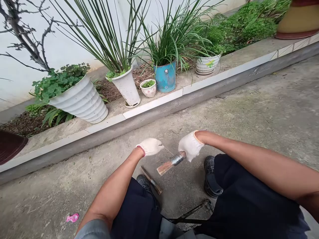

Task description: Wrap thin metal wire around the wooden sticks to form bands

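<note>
Both my hands wear white knit gloves. My right hand (pixel 190 145) is closed round a wooden handle (pixel 164 168) that has shiny wire (pixel 177 159) wound in a tight coil near my fist. My left hand (pixel 151 146) is closed in a pinch on the thin free end of that wire, which stretches across to the coil. On the concrete below, between my knees, lies a second wooden stick (pixel 151 180) with a small wire wrap. My shoes (pixel 211 176) rest on the ground beside it.
A raised tiled kerb (pixel 154 104) runs across in front of me, with white pots (pixel 82 101), a blue pot (pixel 165 77) and grassy plants on it. A dark metal tool (pixel 193 212) lies near my feet. A small pink object (pixel 72 217) is on the concrete at the left.
</note>
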`<state>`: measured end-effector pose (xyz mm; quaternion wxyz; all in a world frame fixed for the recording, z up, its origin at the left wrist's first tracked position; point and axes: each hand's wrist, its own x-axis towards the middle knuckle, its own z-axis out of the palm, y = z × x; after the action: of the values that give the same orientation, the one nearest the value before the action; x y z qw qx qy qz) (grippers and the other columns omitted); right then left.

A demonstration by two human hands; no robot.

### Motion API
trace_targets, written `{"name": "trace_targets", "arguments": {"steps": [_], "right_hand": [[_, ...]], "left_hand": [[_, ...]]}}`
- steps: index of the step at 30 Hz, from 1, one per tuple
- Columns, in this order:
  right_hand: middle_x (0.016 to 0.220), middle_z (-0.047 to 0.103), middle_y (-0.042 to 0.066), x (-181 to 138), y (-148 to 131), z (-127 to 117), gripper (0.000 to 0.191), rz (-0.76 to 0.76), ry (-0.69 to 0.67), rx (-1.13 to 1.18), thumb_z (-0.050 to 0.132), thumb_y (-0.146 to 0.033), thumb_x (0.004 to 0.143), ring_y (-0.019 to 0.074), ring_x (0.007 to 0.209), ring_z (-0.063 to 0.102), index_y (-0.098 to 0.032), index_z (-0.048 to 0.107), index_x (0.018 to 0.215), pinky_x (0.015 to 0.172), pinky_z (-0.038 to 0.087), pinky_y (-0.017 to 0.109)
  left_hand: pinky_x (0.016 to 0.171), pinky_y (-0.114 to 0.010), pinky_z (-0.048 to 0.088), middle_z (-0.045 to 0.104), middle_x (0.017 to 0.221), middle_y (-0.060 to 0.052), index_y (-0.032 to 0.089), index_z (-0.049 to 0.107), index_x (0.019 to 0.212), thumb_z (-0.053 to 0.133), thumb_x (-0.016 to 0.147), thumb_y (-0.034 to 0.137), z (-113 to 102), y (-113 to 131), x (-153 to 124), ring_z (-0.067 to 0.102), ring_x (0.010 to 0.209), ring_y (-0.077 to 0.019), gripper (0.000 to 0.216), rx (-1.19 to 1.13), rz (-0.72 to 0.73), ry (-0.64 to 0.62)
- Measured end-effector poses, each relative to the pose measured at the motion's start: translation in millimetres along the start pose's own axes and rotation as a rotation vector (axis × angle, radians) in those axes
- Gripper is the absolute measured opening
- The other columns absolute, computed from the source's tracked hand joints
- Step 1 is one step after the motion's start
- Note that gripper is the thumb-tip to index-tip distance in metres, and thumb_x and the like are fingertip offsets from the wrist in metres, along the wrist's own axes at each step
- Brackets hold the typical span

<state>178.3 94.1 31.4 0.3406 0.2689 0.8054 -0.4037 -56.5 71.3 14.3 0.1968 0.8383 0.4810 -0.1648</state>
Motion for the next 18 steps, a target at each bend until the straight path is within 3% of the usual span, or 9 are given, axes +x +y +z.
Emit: {"name": "trace_targets", "arguments": {"steps": [2,5,9,12,15,18], "right_hand": [[0.061,0.063,0.002,14,-1,5,0.015,0.057,0.020,-0.165,0.073,-0.026,0.061,0.0223,0.064,0.065,-0.017,0.067,0.072,0.065,0.049,0.035],[0.073,0.069,0.011,30,-1,2,0.013,0.194,0.152,-0.381,0.072,-0.018,0.060,0.0303,0.075,0.069,-0.015,0.071,0.072,0.071,0.051,0.041],[0.094,0.073,0.020,36,5,-15,0.031,0.375,0.408,-0.343,0.071,-0.016,0.064,0.0333,0.089,0.071,-0.012,0.077,0.094,0.075,0.052,0.040],[0.093,0.073,0.019,28,7,-29,0.032,0.426,0.549,-0.283,0.068,-0.018,0.069,0.0306,0.086,0.071,-0.013,0.075,0.100,0.071,0.050,0.036],[0.083,0.072,0.014,13,8,-39,0.025,0.381,0.616,-0.215,0.064,-0.030,0.077,0.0250,0.073,0.069,-0.015,0.073,0.095,0.063,0.046,0.032],[0.075,0.070,0.007,-8,9,-39,0.032,0.193,0.692,-0.112,0.060,-0.047,0.082,0.0188,0.065,0.063,-0.018,0.069,0.088,0.057,0.039,0.027]], "left_hand": [[0.063,-0.030,0.041,0.076,0.091,-0.013,0.020,0.074,0.084,0.037,0.100,0.048,1,5,0,0.066,0.074,-0.0215,0.049,0.036,-0.003,0.003],[0.063,-0.030,0.040,0.076,0.090,-0.012,0.020,0.075,0.085,0.035,0.100,0.050,1,17,-2,0.065,0.072,-0.0208,0.053,0.016,0.016,-0.047],[0.061,-0.030,0.039,0.073,0.082,-0.009,0.019,0.074,0.085,0.036,0.099,0.051,0,28,-5,0.060,0.065,-0.0185,0.051,-0.054,0.049,-0.057],[0.060,-0.029,0.038,0.070,0.078,-0.006,0.018,0.071,0.079,0.038,0.098,0.048,0,28,-5,0.058,0.064,-0.0166,0.048,-0.105,0.055,-0.036],[0.058,-0.028,0.037,0.068,0.073,-0.004,0.019,0.070,0.077,0.038,0.098,0.050,2,20,-4,0.057,0.061,-0.0159,0.050,-0.170,0.022,-0.088],[0.059,-0.028,0.038,0.069,0.074,-0.004,0.018,0.072,0.080,0.039,0.098,0.049,8,6,-2,0.056,0.060,-0.0160,0.049,-0.188,-0.010,-0.122]]}}
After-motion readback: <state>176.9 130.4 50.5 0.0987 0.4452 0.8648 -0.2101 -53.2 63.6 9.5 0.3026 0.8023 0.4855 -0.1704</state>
